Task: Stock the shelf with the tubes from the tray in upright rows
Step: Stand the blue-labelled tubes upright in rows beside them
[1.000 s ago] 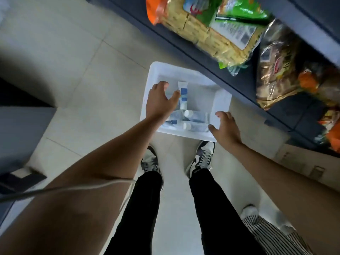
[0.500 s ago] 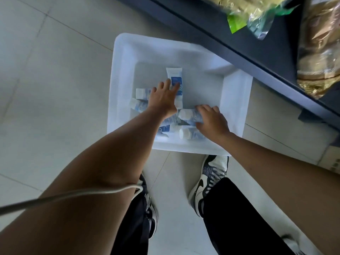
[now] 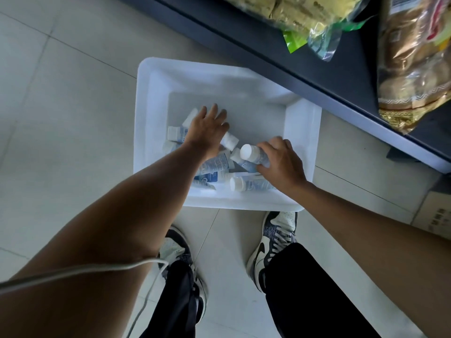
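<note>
Pick-up step, head view. The tray [image 3: 151,76] sits on the floor [image 3: 61,106] just in front of the shelf [image 3: 268,52]; the tubes [image 3: 214,164] lie flat and jumbled in its near-left part, none upright, so stocking is judged to be at an early stage.

The right hand [image 3: 280,162] has its fingers curled round one tube [image 3: 251,156], white cap toward the camera, raised slightly over the pile. The left hand [image 3: 207,128] lies palm down on the pile, fingers nearly straight and a little spread; a capped tube shows from under the thumb side, and whether the hand has hold of it cannot be told.

Next move, as judged: lift the gripped tube clear of the tray wall, turn it upright and carry it up to the shelf.

Surroundings: snack bags [image 3: 292,11] and a bread bag [image 3: 415,69] fill the visible stretch of shelf and overhang its edge, leaving no free row in view. A carton [image 3: 436,215] stands at the right, the person's shoes [image 3: 275,230] just behind the tray, and a cable [image 3: 73,272] crosses the left forearm and could snag on the lift.
</note>
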